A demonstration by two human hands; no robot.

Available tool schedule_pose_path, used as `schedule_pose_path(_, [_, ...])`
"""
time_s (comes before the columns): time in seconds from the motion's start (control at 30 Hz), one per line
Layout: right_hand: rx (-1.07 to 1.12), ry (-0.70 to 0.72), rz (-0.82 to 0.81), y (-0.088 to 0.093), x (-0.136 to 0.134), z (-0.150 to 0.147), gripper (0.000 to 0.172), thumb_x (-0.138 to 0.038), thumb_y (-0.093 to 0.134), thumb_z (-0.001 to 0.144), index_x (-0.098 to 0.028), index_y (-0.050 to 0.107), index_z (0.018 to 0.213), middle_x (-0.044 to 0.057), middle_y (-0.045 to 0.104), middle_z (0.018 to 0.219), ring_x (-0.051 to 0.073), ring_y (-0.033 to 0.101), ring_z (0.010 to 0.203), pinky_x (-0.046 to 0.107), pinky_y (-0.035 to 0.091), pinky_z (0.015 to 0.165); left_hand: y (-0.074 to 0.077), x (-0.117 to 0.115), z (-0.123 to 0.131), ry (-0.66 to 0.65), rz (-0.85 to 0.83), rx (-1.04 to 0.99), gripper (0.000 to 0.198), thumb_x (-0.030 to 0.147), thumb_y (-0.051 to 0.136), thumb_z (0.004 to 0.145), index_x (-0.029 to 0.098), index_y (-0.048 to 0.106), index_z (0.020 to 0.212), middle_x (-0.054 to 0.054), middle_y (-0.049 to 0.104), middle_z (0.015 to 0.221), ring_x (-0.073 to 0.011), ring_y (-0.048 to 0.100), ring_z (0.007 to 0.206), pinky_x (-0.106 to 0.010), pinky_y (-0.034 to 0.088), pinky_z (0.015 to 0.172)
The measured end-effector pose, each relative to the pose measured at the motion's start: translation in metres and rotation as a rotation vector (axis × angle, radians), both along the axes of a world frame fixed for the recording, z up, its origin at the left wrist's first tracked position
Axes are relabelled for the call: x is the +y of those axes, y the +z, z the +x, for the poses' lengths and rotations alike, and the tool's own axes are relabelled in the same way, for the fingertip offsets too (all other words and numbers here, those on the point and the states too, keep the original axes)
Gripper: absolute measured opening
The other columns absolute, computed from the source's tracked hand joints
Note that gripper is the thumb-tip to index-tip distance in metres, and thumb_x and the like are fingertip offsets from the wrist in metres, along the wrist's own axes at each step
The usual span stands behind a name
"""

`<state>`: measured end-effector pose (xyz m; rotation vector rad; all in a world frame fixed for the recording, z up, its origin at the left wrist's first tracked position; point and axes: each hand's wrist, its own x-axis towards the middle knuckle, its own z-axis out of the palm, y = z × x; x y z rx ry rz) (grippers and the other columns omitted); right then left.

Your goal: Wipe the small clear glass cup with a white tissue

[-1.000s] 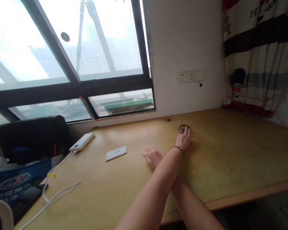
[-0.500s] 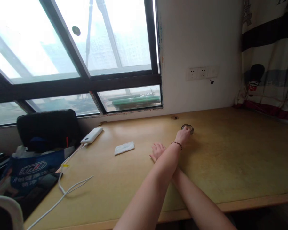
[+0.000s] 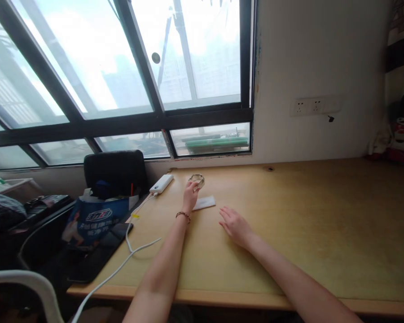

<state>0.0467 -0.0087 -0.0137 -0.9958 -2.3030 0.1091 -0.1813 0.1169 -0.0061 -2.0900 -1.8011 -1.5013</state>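
Observation:
My left hand [image 3: 190, 197], with a braided bracelet at the wrist, grips the near rim of a small clear glass ashtray [image 3: 198, 179] toward the back left of the wooden table. My fingers hide part of its near side. Just right of that wrist lies a flat white folded tissue or cloth [image 3: 205, 202], partly covered by my hand. My right hand [image 3: 236, 226] is open on the tabletop, fingers extended, right of the white piece and not touching it.
A white power bank [image 3: 161, 183] with a white cable [image 3: 131, 253] lies along the table's [image 3: 309, 233] left side. Beyond that edge are a black chair [image 3: 116, 168] and a blue bag [image 3: 94, 222]. A window and a wall with sockets [image 3: 308, 106] stand behind.
My left hand has carried the glass ashtray from the right across to the left, so my arms are uncrossed. My right hand stays low on the table. The view has turned left.

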Motion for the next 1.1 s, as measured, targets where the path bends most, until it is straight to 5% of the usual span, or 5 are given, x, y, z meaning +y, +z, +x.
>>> schedule_pose_path(0.13, [-0.037, -0.065, -0.003, -0.001, 0.013, -0.05, 0.046, -0.036, 0.043, 0.083, -0.01, 0.043, 0.121, 0.014, 0.043, 0.127, 0.024, 0.034, 0.119, 0.039, 0.028, 0.099, -0.013, -0.002, -0.058, 0.026, -0.004, -0.015, 0.011, 0.012, 0.053, 0.07, 0.015, 0.059, 0.079, -0.004, 0.051, 0.08, -0.015, 0.05, 0.075, -0.026, 0.042, 0.07])
schedule_pose_path(0.27, [-0.077, -0.197, -0.067, -0.007, 0.028, -0.086, 0.047, -0.045, 0.039, 0.084, -0.016, 0.043, 0.121, 0.012, 0.042, 0.128, 0.026, 0.029, 0.121, 0.044, 0.024, 0.097, -0.021, 0.002, -0.072, -0.002, -0.059, -0.027, 0.013, 0.015, 0.052, 0.071, 0.015, 0.059, 0.081, -0.004, 0.052, 0.082, -0.0154, 0.051, 0.077, -0.025, 0.043, 0.069])
schedule_pose_path(0.8, [-0.161, -0.183, -0.105, -0.011, 0.003, -0.108, 0.043, -0.051, 0.035, 0.083, -0.023, 0.049, 0.112, 0.007, 0.048, 0.12, 0.026, 0.038, 0.105, 0.041, 0.032, 0.085, -0.024, 0.011, -0.056, -0.034, -0.172, 0.085, 0.02, 0.015, 0.044, 0.078, 0.014, 0.06, 0.09, -0.008, 0.055, 0.095, -0.0174, 0.053, 0.084, -0.029, 0.041, 0.079])
schedule_pose_path(0.97, [-0.111, -0.117, -0.11, -0.01, 0.004, -0.109, 0.043, -0.051, 0.035, 0.083, -0.021, 0.05, 0.109, 0.009, 0.049, 0.119, 0.026, 0.041, 0.104, 0.041, 0.034, 0.086, -0.001, -0.016, -0.037, 0.08, -0.16, 0.153, 0.027, 0.022, 0.044, 0.08, 0.021, 0.054, 0.105, -0.01, 0.048, 0.115, -0.0232, 0.049, 0.096, -0.033, 0.036, 0.083])
schedule_pose_path(1.1, [0.042, -0.066, -0.13, -0.011, 0.008, -0.103, 0.042, -0.036, 0.039, 0.084, -0.013, 0.044, 0.118, 0.015, 0.042, 0.125, 0.023, 0.038, 0.112, 0.038, 0.032, 0.093, -0.004, -0.056, -0.002, 0.176, -0.229, 0.237, 0.026, 0.027, 0.035, 0.085, 0.017, 0.059, 0.085, -0.011, 0.057, 0.086, -0.0214, 0.054, 0.074, -0.032, 0.039, 0.067])
